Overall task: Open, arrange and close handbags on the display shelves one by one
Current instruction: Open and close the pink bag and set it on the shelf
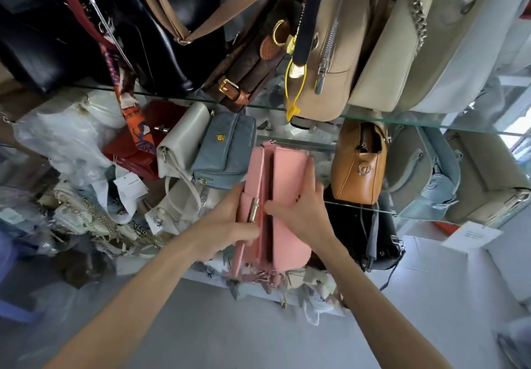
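Observation:
A pink handbag is held in front of the glass shelves, its top gaping open along a dark slot. My left hand grips the bag's left flap, the one with the metal clasp. My right hand holds the right half, thumb at the opening and fingers wrapped over the outer side. Both halves are held apart.
A glass shelf above carries black, brown and beige bags. On the lower shelf stand a grey-blue bag, a cream bag, a red bag and a tan bag. Plastic wrap and chains pile at left; the grey floor lies below.

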Action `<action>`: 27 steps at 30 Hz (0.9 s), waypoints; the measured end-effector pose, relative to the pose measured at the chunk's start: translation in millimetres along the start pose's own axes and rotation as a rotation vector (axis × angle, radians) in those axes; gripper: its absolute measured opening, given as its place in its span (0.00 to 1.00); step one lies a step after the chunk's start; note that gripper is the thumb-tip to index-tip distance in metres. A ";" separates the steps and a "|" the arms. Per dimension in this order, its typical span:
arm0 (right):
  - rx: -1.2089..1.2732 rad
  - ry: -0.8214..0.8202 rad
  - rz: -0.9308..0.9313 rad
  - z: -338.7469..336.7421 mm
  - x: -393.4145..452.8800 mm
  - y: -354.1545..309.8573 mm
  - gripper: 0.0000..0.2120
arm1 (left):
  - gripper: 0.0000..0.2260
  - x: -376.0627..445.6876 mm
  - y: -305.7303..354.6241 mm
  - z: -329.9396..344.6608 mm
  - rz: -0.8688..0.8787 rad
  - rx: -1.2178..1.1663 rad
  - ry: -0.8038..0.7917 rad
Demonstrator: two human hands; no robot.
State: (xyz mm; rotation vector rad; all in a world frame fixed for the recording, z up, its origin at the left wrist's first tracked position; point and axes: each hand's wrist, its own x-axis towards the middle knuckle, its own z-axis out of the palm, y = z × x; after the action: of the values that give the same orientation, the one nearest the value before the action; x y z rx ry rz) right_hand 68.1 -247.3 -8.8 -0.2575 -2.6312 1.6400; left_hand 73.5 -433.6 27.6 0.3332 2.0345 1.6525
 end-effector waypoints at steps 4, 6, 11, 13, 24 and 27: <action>0.458 -0.315 -0.009 -23.3 13.7 26.3 0.51 | 0.38 -9.9 -4.7 -24.2 -0.051 -0.188 -0.070; 0.491 -0.348 -0.061 -27.4 12.9 29.7 0.46 | 0.39 -10.7 -9.6 -27.6 -0.059 -0.236 -0.083; 0.515 -0.376 -0.088 -30.0 20.3 34.5 0.46 | 0.38 -8.2 -10.5 -28.1 -0.036 -0.251 -0.082; 0.488 -0.344 -0.042 -27.8 22.9 36.3 0.57 | 0.38 -5.4 -4.1 -23.2 -0.004 -0.161 -0.118; 0.580 -0.249 -0.177 -25.4 6.2 32.8 0.49 | 0.40 11.4 -9.7 -6.1 0.051 -0.246 0.200; 0.665 -0.259 -0.160 -21.4 1.6 24.4 0.32 | 0.41 13.9 -10.0 3.6 0.027 -0.276 0.247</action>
State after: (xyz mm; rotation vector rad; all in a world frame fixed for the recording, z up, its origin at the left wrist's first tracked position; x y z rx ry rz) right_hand 72.0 -217.5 -21.1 0.1939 -2.0012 2.4783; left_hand 64.8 -426.3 14.3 0.0626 1.9399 2.0466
